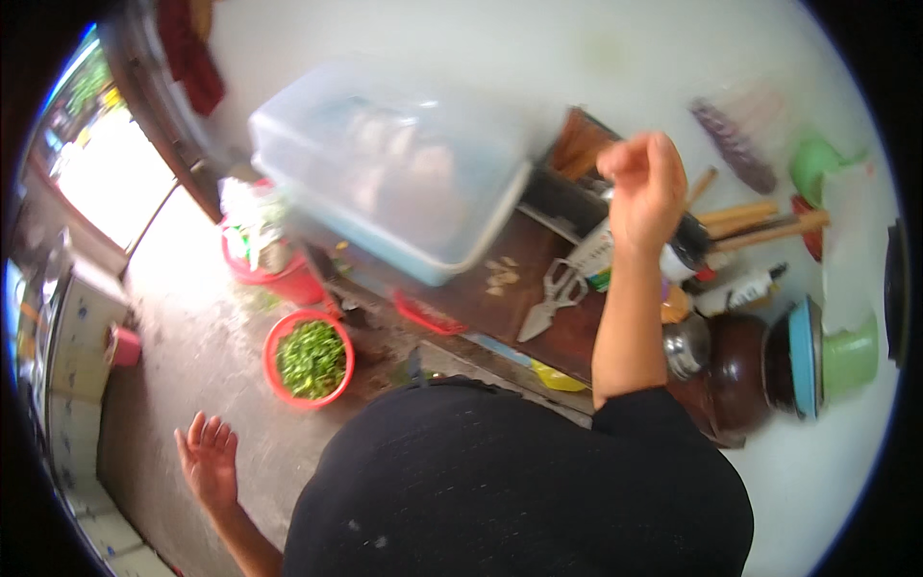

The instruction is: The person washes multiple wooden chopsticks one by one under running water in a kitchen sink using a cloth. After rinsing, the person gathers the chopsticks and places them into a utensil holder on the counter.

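My right hand (pixel 644 191) is raised over the back of the dark wooden table (pixel 469 270), its fingers curled and blurred. I see nothing in it, but the inside of the curl is hidden. Near its forearm lie metal kitchen scissors (pixel 554 299), and garlic cloves (pixel 501 275) are scattered beside them. A translucent plastic storage box (pixel 389 173) with a blue base takes up the table's left part; its contents are blurred. Low on the left, my left hand (pixel 209 458) hangs over the concrete floor, fingers spread and holding nothing.
A red basin (pixel 268 368) of chopped greens (pixel 311 359) and a red bucket (pixel 296 281) stand on the floor. At right are a brown pot (pixel 735 368), a steel cup (pixel 685 346), wooden handles (pixel 771 227) and a green container (pixel 851 357). A doorway (pixel 108 180) opens at upper left.
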### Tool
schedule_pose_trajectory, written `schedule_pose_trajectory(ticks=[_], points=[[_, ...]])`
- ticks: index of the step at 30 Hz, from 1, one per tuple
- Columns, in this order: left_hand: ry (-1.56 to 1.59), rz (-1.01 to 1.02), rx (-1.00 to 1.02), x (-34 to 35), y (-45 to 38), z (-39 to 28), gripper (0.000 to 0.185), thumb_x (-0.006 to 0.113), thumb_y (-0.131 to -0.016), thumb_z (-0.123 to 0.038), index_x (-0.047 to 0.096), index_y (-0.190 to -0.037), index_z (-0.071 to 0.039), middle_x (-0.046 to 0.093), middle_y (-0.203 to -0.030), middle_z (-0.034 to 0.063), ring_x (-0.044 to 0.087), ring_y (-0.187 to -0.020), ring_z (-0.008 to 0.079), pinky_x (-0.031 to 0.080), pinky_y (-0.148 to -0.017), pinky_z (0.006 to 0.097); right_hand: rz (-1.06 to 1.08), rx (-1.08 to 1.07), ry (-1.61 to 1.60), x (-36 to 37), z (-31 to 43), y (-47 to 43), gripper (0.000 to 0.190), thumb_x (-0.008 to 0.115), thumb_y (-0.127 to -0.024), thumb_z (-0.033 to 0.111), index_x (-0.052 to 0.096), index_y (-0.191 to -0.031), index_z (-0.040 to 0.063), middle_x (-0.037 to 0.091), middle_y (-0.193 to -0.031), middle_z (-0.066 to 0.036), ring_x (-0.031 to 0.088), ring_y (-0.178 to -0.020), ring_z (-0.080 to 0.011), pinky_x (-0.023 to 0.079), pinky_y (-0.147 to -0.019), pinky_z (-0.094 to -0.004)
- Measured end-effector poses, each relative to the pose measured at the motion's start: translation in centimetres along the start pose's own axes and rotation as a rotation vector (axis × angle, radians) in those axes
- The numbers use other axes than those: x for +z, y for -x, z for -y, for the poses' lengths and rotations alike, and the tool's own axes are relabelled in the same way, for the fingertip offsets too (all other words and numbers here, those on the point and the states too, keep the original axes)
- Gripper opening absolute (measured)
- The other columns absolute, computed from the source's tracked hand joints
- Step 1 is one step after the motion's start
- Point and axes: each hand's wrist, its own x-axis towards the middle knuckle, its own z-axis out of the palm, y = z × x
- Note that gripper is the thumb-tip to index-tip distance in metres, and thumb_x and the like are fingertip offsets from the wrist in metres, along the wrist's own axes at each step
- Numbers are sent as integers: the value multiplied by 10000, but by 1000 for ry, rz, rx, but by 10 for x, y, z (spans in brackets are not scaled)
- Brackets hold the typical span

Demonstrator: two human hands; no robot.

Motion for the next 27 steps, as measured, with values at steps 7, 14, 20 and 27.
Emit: schedule_pose_trajectory(ticks=[7,14,20,27], points=[[71,-88,29,-36,14,-7,455,342,-908,-421,541,-1042,-34,615,-931,139,591,-837,253,462,-793,383,469,104,174,83,2,103,231,429,-883,141,451,-677,37,456,-585,-38,414,-514,-104,345,-482,-231],[128,-252,133,-66,62,-12,424,321,-924,-361,511,-1053,-5,600,-930,176,587,-864,275,468,-796,392,575,380,-163,152,-27,133,263,434,-899,165,429,-669,38,440,-560,-42,415,-504,-107,352,-487,-230],[271,-437,275,-109,121,-6,399,349,-918,-338,512,-1044,3,606,-910,156,588,-857,277,468,-800,400,871,555,-280,248,-43,168,226,439,-901,152,465,-717,23,454,-556,-45,425,-483,-108,373,-483,-236],[462,-645,504,-148,162,10,368,395,-907,-321,533,-1020,0,612,-896,153,596,-845,270,477,-789,398,1170,536,-432,379,-63,211,247,439,-895,139,475,-683,18,477,-556,-43,443,-493,-101,366,-485,-225]])
